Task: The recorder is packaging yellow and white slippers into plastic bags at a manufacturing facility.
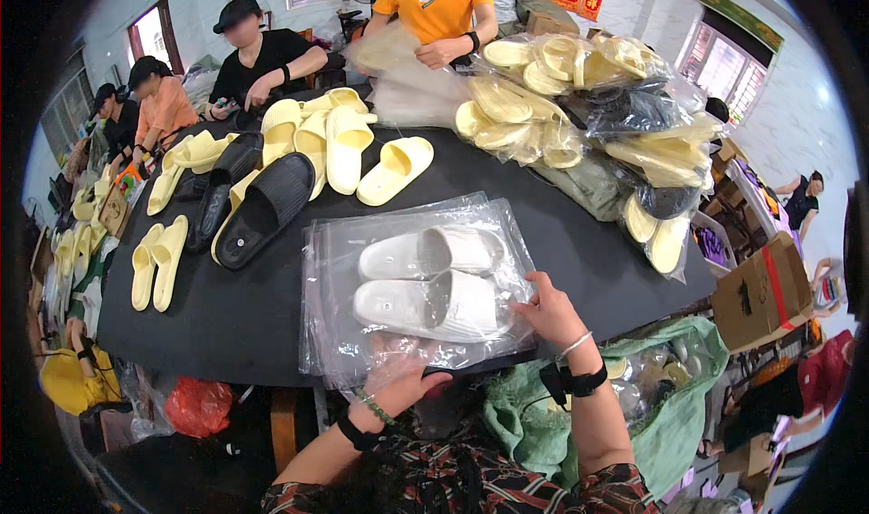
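Head view: white slippers [425, 279] lie side by side, centre frame, inside the top clear bag [412, 288] on the black table [226, 315]. Left hand [403, 383] pinches the bag's near edge, lower centre; right hand [548, 310], fingers spread, steadies the slippers' right end.

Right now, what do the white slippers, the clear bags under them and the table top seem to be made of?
White slippers: probably soft moulded foam, matte, thick rounded one-piece shape. Clear bags: thin plastic film, glossy, since they crinkle, reflect light and show the table through; the left hand and right hand touch them. Table top: black, dull; material unclear, perhaps a covering.
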Demonstrator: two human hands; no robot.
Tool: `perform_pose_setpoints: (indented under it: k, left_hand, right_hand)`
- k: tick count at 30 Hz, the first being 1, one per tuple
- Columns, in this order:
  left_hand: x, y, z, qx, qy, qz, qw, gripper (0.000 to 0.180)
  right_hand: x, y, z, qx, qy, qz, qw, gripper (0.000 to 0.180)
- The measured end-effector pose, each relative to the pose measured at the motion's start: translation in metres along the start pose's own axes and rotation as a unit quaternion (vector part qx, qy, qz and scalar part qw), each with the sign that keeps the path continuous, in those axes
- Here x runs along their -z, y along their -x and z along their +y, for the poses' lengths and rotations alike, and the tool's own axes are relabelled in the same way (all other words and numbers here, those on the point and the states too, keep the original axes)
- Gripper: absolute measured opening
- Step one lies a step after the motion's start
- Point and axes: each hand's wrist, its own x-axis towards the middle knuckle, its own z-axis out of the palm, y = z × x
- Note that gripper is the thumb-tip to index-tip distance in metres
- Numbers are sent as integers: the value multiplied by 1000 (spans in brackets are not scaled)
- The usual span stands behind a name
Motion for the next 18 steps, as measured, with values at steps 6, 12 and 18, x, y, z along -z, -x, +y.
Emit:
perform_pose_setpoints:
  k: [6,12,18]
  left_hand:
    - [8,-5,-9,-15,-6,-59,998,70]
    - [34,-12,-5,181,285,-227,914,68]
    - [27,6,-22,-4,28,12,1000,67]
  right_hand:
    - [12,-9,0,94,-97,-70,988,62]
    - [-30,-24,3,161,-192,21,968,63]
    - [-46,-11,3,139,-195,99,966,67]
